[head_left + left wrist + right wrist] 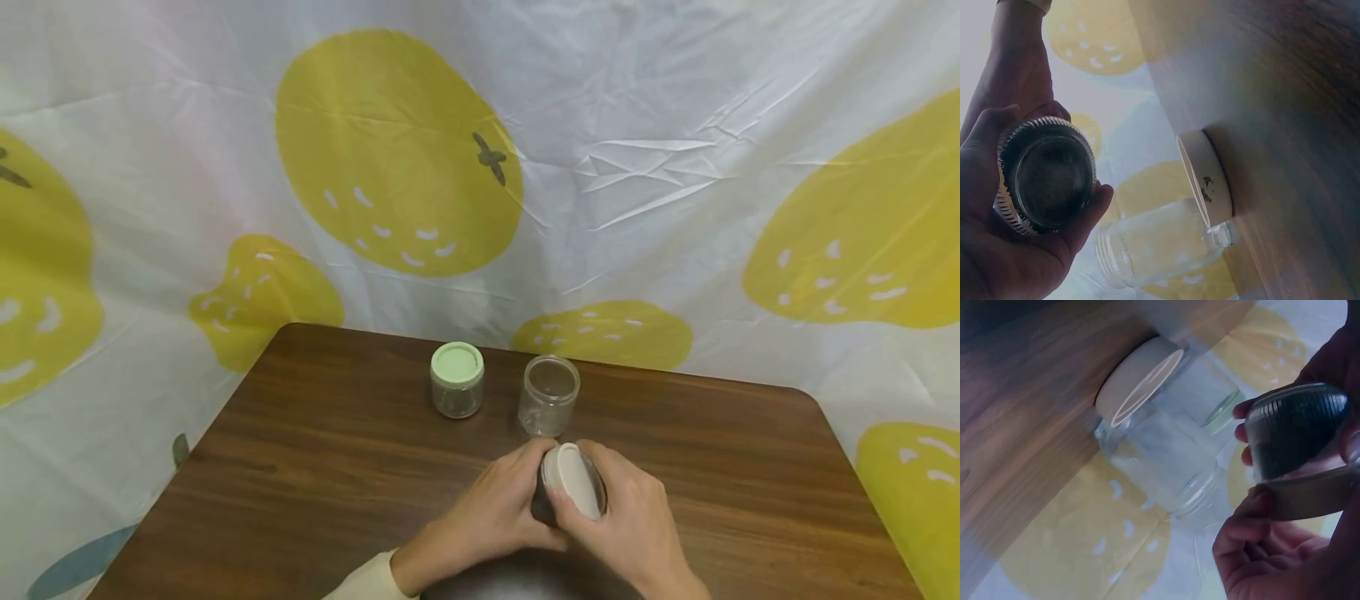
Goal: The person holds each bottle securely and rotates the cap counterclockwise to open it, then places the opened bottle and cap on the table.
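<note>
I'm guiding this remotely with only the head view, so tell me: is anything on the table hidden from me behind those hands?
Observer: Yes, a pale lid lies on the table, on the person's side of the open clear jar.
Operator: Any marks on it?
Observer: Dark marks show on its side in the left wrist view.
Operator: And the underside of the held jar?
Observer: The left wrist view shows that too: dark, with ribbing around the edge.

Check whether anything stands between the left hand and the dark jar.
Nothing visible does: the left hand grips the dark jar directly. The loose lid and open jar are on the table, apart from both.
</note>
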`<state>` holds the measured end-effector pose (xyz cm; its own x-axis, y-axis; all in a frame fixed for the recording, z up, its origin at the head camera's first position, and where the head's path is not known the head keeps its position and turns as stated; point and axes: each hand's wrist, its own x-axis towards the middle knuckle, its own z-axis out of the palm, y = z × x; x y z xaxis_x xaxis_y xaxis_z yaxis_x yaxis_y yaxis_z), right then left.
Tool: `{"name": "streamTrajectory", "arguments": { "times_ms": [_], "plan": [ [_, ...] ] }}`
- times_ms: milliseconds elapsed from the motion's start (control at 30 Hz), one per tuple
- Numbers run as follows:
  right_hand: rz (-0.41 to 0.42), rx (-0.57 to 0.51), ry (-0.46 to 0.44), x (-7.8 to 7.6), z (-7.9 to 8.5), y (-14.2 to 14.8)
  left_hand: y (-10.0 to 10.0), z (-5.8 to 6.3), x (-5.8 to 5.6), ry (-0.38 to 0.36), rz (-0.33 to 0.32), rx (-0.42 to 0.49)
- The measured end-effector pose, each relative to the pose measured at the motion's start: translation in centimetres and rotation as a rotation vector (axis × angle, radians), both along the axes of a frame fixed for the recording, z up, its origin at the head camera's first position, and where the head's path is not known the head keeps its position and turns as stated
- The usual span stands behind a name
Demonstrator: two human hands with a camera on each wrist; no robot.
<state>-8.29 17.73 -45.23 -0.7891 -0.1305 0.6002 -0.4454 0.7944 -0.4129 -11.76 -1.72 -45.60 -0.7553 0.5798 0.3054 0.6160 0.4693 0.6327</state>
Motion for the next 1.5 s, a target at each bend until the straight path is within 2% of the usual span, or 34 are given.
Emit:
{"name": "streamTrajectory", "arguments": {
  "times_ms": [167, 367, 533, 733, 833, 967, 1067, 1200, 1500],
  "plan": [
    [0.076, 0.079, -0.002, 0.0, 0.1, 0.5, -0.2, 0.0, -0.1, -0.015, -0.007, 0.012],
    [0.046, 0.177, -0.003, 0.1, 0.0, 0.5, -0.1, -0.1, 0.1, -0.023, -0.014, 0.022],
    [0.028, 0.173, -0.016, 0.3, -0.2, 0.3, -0.1, -0.1, 0.2, -0.02, -0.014, 0.025],
    [0.044, 0.124, -0.029, 0.5, 0.1, 0.6, -0.3, -0.1, 0.3, -0.003, -0.022, 0.04],
    [0.001, 0.106, -0.098, 0.7, 0.7, 0.5, -0.3, -0.1, 0.3, 0.024, -0.022, 0.053],
    [-0.132, 0.124, -0.202, 1.1, 1.7, 0.1, -0.3, -0.2, 0.3, 0.063, -0.018, 0.05],
    [-0.242, 0.166, -0.332, 1.5, 2.7, -0.4, -0.2, -0.3, 0.3, 0.085, -0.013, 0.031],
    [-0.314, 0.202, -0.489, 1.7, 3.6, -0.7, -0.1, -0.3, 0.2, 0.112, -0.005, 0.006],
    [-0.344, 0.195, -0.499, 1.4, 3.6, -1.3, -0.1, -0.4, 0.2, 0.147, 0.022, -0.028]
  ]
}}
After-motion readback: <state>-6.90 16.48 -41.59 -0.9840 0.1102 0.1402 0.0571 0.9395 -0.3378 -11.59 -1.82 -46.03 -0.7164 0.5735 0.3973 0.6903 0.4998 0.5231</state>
